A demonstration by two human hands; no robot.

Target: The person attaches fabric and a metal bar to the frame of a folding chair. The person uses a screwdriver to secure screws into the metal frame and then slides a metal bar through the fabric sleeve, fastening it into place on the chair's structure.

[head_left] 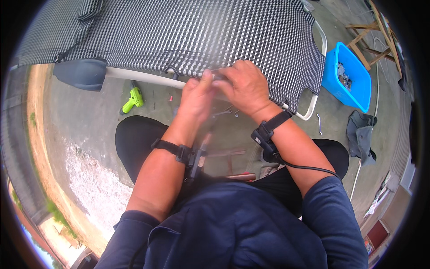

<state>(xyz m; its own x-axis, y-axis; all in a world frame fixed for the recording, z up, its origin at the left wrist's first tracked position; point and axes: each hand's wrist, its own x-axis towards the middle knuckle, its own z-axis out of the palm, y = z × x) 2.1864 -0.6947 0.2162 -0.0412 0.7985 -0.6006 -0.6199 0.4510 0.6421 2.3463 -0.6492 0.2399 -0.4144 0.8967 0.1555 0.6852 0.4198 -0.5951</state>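
A black-and-white woven fabric sheet [170, 31] is stretched on a white tube frame [139, 77] in front of me. Over its near edge my left hand [196, 96] and my right hand [246, 87] come together, fingertips almost touching. The left hand's fingers are closed with the thumb up, slightly smeared by motion. On the right, the thumb and fingers pinch inward. A small greyish thing shows between the two hands, too blurred to name. Black cord loops [174, 70] tie the fabric edge to the tube just left of my hands.
A lime-green power drill [132, 100] lies on the floor under the frame. Wrenches [319, 124] are on the concrete. To the right stand a blue basin [333, 67] with metal hardware, a grey cloth [360, 132] and a wooden stand [358, 40]. A dark grey cover [80, 74] sits at the frame's left.
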